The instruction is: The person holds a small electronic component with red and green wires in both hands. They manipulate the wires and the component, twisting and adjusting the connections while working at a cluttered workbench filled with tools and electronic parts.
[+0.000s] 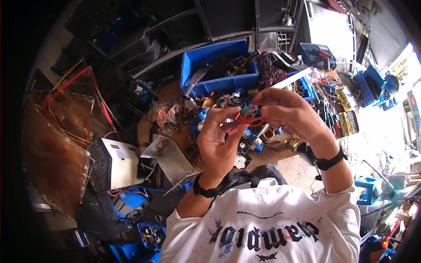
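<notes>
Workbench [277, 150]: brown surface in a crowded workshop, heaped with loose parts, bright light falling from the right.
Left hand [218, 147]: raised over the bench, thumb and fingers drawn together on red wire [251, 119].
Right hand [294, 115]: opposite, bent at the wrist, fingertips pinched on the right side of the same wire.
Loops: bunched between the two hands, above the clutter; a small green piece [247, 112] shows beside or among them, which one cannot tell.
Wrists: each wears a black band [331, 161].
Shirt [280, 210]: white, flecked with paint, fills the lower centre.
Blue bin [234, 83]: beyond the hands, parts inside it.
Hand tools [323, 98]: strewn to the right, near a yellow-and-black brush [349, 123].
Metal box [125, 163]: to the left, pale-topped, near a large brown sheet [57, 153].
</notes>
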Demonstrator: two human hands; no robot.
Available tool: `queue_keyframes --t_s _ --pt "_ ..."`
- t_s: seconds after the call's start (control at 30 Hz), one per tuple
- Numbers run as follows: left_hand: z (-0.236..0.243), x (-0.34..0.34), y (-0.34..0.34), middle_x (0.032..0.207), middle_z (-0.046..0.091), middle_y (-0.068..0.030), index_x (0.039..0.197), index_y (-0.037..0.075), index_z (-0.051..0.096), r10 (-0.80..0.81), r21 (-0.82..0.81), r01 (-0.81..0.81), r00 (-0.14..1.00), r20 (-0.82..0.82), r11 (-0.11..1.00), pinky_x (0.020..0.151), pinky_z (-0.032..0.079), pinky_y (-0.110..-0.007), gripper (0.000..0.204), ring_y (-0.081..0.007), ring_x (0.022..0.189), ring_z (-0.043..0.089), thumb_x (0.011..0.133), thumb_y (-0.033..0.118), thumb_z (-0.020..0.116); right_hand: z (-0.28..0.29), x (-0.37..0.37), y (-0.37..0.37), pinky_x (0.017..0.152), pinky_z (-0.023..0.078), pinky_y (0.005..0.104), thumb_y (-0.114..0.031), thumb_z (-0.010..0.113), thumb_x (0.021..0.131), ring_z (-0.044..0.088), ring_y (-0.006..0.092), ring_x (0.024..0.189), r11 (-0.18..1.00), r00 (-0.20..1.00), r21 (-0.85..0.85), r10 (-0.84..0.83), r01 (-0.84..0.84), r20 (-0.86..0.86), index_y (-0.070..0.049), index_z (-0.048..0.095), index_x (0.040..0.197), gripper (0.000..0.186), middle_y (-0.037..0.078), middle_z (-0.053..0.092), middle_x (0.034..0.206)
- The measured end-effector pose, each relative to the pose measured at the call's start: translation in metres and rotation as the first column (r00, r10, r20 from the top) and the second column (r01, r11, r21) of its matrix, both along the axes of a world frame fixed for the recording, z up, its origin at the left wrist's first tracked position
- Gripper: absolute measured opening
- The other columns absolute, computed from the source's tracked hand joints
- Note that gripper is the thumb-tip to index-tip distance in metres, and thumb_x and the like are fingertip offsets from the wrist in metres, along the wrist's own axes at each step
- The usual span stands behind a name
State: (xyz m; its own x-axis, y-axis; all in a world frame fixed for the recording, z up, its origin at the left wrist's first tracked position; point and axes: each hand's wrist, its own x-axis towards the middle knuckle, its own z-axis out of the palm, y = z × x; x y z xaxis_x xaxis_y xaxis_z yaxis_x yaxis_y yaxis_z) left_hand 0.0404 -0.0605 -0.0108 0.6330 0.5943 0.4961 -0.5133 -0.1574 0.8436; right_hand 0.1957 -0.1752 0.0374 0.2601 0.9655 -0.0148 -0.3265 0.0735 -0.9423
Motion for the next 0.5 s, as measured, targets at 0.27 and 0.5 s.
queue_keyframes --t_s 0.27,0.5 --pt "-0.002 0.006 0.003 0.107 0.056 -0.0072 0.114 -0.004 0.059 0.062 -0.06 -0.06 0.998 0.029 0.996 0.083 0.054 -0.026 0.03 -0.0149 0.098 0.062 0.085 -0.009 0.065 0.011 0.021 0.005 0.053 0.041 0.0212 -0.017 0.054 0.098 0.047 0.0067 0.056 0.956 0.943 -0.079 -0.293 0.284 -0.159 -0.004 0.058 0.095 0.014 0.0 0.059 0.07" --pt "0.01 0.009 -0.006 0.111 0.058 -0.0091 0.116 -0.005 0.057 0.205 -0.08 -0.203 0.979 0.021 0.976 0.09 0.055 -0.034 0.031 -0.0191 0.102 0.062 0.086 -0.008 0.064 0.012 0.051 0.012 0.047 0.031 0.0224 -0.023 0.05 0.101 0.039 0.0067 0.05 0.967 0.976 -0.168 0.207 -0.193 0.069 -0.004 0.061 0.099 0.022 -0.004 0.044 0.059"
